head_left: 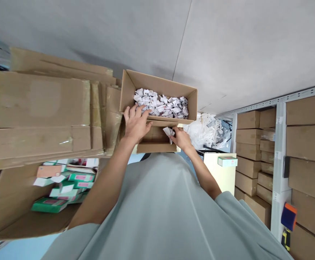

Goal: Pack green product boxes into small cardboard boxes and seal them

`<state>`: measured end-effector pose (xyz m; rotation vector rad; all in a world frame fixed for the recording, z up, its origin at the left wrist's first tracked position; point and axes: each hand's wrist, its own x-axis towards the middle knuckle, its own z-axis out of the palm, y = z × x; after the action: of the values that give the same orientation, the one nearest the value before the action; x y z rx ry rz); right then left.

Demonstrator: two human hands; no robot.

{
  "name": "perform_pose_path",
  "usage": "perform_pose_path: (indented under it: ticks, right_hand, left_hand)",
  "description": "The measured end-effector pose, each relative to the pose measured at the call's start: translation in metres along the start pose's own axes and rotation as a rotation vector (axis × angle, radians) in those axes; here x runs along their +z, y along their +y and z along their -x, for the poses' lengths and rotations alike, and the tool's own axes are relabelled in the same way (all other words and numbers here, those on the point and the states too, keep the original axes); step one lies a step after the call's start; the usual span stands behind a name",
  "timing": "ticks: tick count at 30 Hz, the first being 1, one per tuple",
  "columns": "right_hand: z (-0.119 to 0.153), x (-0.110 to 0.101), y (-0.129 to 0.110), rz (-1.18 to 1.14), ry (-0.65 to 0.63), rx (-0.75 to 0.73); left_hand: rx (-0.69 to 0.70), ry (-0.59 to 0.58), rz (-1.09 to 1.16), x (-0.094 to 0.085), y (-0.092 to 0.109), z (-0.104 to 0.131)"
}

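Note:
A cardboard box (pixel 160 81) stands open ahead of me, with torn, crumpled scraps of white paper (pixel 161 104) heaped in it. My left hand (pixel 136 124) lies over this box's near rim at the left corner, its fingers spread and its tips touching or just above the scraps. Closer to my body is a second open cardboard box (pixel 157 147), with its brown bottom partly showing. Inside its right end, my right hand (pixel 181 138) pinches a crumpled piece of white paper (pixel 168 133) between thumb and fingers.
Flattened cartons (pixel 41 104) are stacked at the left, above a large carton (pixel 8 198) of green-and-white small boxes (pixel 50 204). A bag of white shredded material (pixel 206 130) sits right of the boxes. Shelving (pixel 279 144) with cartons lines the right; a wall rises ahead.

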<state>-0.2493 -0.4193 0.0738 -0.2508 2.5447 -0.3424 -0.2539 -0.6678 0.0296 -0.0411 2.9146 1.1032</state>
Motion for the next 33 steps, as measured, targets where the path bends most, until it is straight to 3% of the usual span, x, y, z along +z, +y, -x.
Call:
perform_pose_path:
  ticks: [5,8,10,12,15,19,24,27,30,33]
  right_hand:
    - [-0.012,-0.048,0.006,-0.029,0.192,-0.088]
    - [-0.056,-0.079,0.005,0.04,0.241,-0.105]
    - [-0.099,-0.088,-0.004,0.138,0.142,-0.131]
    - [-0.142,-0.084,-0.02,0.225,0.021,-0.221]
    - [-0.19,-0.06,-0.049,0.321,-0.133,-0.31]
    - [-0.214,-0.029,-0.066,0.407,-0.22,-0.265]
    - [-0.214,-0.03,-0.059,0.447,-0.244,-0.251]
    - [-0.198,-0.051,-0.054,0.407,-0.123,-0.227]
    - [-0.151,-0.074,-0.045,0.248,0.068,-0.229]
    - [-0.075,-0.084,-0.029,0.047,0.192,-0.25]
  left_hand:
    - [0.005,0.02,0.002,0.002,-0.002,-0.001]
    - [-0.003,0.034,0.002,0.002,-0.002,-0.003]
    - [-0.012,0.033,-0.006,0.002,-0.001,-0.004]
    - [-0.015,0.023,-0.019,0.001,-0.001,-0.004]
    - [-0.016,0.006,-0.039,-0.001,0.0,-0.002]
    - [-0.025,-0.004,-0.047,-0.001,0.001,-0.001]
    - [-0.031,-0.012,0.0,0.0,0.0,-0.003]
    - [-0.026,-0.008,0.02,0.001,-0.001,-0.004]
    - [-0.014,0.005,0.024,0.002,-0.001,-0.003]
    - [0.005,-0.003,0.022,0.0,-0.001,-0.002]
